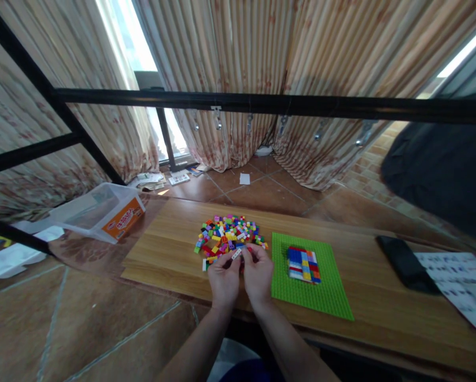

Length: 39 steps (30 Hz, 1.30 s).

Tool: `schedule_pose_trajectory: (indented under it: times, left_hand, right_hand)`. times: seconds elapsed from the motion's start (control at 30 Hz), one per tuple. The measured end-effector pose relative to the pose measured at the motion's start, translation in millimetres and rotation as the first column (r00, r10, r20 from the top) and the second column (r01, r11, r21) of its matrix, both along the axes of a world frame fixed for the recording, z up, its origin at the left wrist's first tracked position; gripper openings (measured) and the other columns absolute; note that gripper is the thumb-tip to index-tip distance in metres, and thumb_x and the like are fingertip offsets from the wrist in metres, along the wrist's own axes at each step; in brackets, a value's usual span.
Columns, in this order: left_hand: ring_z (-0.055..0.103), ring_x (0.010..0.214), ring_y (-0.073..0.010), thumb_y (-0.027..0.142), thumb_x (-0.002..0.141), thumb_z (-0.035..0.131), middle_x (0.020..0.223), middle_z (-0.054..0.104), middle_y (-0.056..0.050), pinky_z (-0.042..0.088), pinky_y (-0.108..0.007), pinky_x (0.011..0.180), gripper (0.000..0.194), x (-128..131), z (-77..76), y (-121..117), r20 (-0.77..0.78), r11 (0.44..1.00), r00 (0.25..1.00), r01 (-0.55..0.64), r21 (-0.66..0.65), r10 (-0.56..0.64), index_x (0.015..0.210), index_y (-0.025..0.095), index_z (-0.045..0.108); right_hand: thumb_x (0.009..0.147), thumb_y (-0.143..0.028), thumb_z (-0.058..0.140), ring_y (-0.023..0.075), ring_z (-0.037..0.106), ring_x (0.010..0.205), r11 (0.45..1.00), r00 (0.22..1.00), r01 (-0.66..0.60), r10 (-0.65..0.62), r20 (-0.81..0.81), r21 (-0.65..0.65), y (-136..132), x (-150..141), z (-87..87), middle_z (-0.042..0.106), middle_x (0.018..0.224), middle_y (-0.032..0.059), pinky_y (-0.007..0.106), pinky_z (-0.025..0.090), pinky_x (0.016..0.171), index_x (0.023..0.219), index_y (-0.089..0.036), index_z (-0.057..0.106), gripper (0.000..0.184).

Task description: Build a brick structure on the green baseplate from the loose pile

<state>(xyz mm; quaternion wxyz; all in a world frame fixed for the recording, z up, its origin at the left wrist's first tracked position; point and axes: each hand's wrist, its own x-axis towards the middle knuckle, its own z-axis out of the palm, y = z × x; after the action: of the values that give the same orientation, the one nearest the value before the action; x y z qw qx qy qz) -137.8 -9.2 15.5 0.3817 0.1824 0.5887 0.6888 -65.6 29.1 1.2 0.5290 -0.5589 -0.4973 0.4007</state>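
My left hand (225, 278) pinches a small white toy brick (237, 254) at the near edge of a heap of loose bricks. Right beside it, my right hand (259, 275) is closed, its fingertips close to the white brick. What those fingertips hold, if anything, is too small to make out. The many-coloured heap of bricks (226, 231) spreads just beyond both hands. To the right lies a green studded baseplate (333, 286). On it sits a block of joined bricks (303, 264) in blue, red, white, yellow and orange.
The wooden table (162, 233) carries a black phone (407, 262) and a printed sheet (460, 286) at right. A clear plastic box (98, 212) with an orange label stands at left. A black metal bar (238, 101) crosses in front of the curtains (230, 48).
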Motion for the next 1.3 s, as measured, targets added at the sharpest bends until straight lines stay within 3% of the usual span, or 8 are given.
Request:
schedule_pose_trajectory:
  times: [0.07, 0.13, 0.33, 0.53, 0.67, 1.03, 1.2, 1.3]
  left_hand:
    - [0.068, 0.067, -0.016, 0.025, 0.058, 0.08, 0.074, 0.074, -0.003, 0.058, -0.028, 0.066, 0.028, -7, -2.2, 3, 0.048, 0.999, 0.998, -0.044, -0.008, 0.044, 0.084, 0.015, 0.076]
    - [0.067, 0.061, -0.0149, 0.026, 0.056, 0.081, 0.07, 0.072, -0.002, 0.057, -0.027, 0.06, 0.034, -16, -3.9, 6, 0.13, 0.998, 0.989, -0.062, -0.021, 0.064, 0.087, 0.013, 0.075]
    - [0.064, 0.052, -0.0128, 0.031, 0.052, 0.084, 0.061, 0.068, -0.002, 0.053, -0.024, 0.054, 0.043, -30, 0.5, 11, 0.26, 0.997, 0.965, 0.049, -0.058, -0.033, 0.088, 0.01, 0.071]
    - [0.063, 0.05, -0.0126, 0.038, 0.058, 0.081, 0.057, 0.066, -0.003, 0.052, -0.023, 0.052, 0.041, -31, 1.8, 15, 0.251, 0.986, 0.961, 0.141, -0.093, -0.114, 0.085, 0.01, 0.067]
    - [0.063, 0.051, -0.0117, 0.042, 0.06, 0.079, 0.06, 0.065, 0.0, 0.051, -0.022, 0.051, 0.042, -28, 0.2, 16, 0.239, 0.985, 0.963, 0.149, -0.085, -0.125, 0.085, 0.012, 0.066]
    - [0.058, 0.048, -0.0094, 0.05, 0.066, 0.074, 0.064, 0.066, 0.0, 0.046, -0.02, 0.047, 0.048, -23, 1.6, 23, 0.133, 0.977, 0.973, 0.2, -0.069, -0.19, 0.098, 0.015, 0.069]
    - [0.059, 0.053, -0.0095, 0.046, 0.07, 0.071, 0.072, 0.07, -0.002, 0.05, -0.022, 0.052, 0.042, -21, 2.2, 23, 0.093, 0.972, 0.97, 0.231, -0.045, -0.226, 0.1, 0.017, 0.071]
    - [0.061, 0.059, -0.0112, 0.044, 0.07, 0.072, 0.078, 0.072, -0.003, 0.051, -0.022, 0.056, 0.038, -27, 3.6, 17, -0.015, 0.968, 0.969, 0.247, -0.041, -0.248, 0.098, 0.018, 0.073]
  right_hand:
    - [0.081, -0.037, 0.056, 0.0217, 0.065, 0.079, 0.995, 0.994, 0.093, -0.095, 0.063, 0.033, 19, 9, -2.7, 0.073, 0.088, 0.0111, 0.033, 0.05, 0.074, 0.093, -0.015, 0.068, 0.028]
    - [0.081, -0.037, 0.057, 0.0229, 0.064, 0.077, 0.992, 0.977, 0.095, -0.108, 0.184, 0.08, 37, 17, -3.2, 0.072, 0.085, 0.0119, 0.035, 0.048, 0.075, 0.09, -0.014, 0.069, 0.028]
    - [0.084, -0.023, 0.052, 0.0202, 0.064, 0.078, 0.976, 0.852, -0.205, 0.138, 0.506, 0.079, 53, 12, 1.5, 0.072, 0.084, 0.0067, 0.031, 0.046, 0.076, 0.093, -0.018, 0.07, 0.021]
    - [0.079, -0.006, 0.05, 0.0222, 0.065, 0.092, 0.912, 0.703, -0.41, 0.299, 0.645, 0.024, 48, 3, 3.1, 0.072, 0.1, 0.0097, 0.033, 0.046, 0.086, 0.097, -0.018, 0.072, 0.031]
    - [0.08, -0.008, 0.051, 0.0214, 0.065, 0.093, 0.896, 0.686, -0.445, 0.325, 0.651, 0.021, 45, 7, 5.5, 0.073, 0.099, 0.0062, 0.033, 0.046, 0.087, 0.094, -0.023, 0.074, 0.031]
    - [0.089, -0.032, 0.051, 0.0173, 0.066, 0.077, 0.895, 0.848, -0.443, 0.404, 0.343, 0.041, 32, 5, 20.9, 0.074, 0.085, 0.0029, 0.027, 0.046, 0.072, 0.088, -0.021, 0.073, 0.025]
    - [0.087, -0.032, 0.053, 0.016, 0.062, 0.069, 0.904, 0.875, -0.428, 0.412, 0.255, 0.008, 31, 1, 18.7, 0.072, 0.077, 0.0017, 0.026, 0.044, 0.065, 0.083, -0.02, 0.072, 0.023]
    - [0.087, -0.031, 0.054, 0.0149, 0.06, 0.066, 0.89, 0.858, -0.454, 0.426, 0.289, 0.036, 27, 7, 25.0, 0.071, 0.074, 0.0007, 0.025, 0.042, 0.062, 0.082, -0.02, 0.072, 0.022]
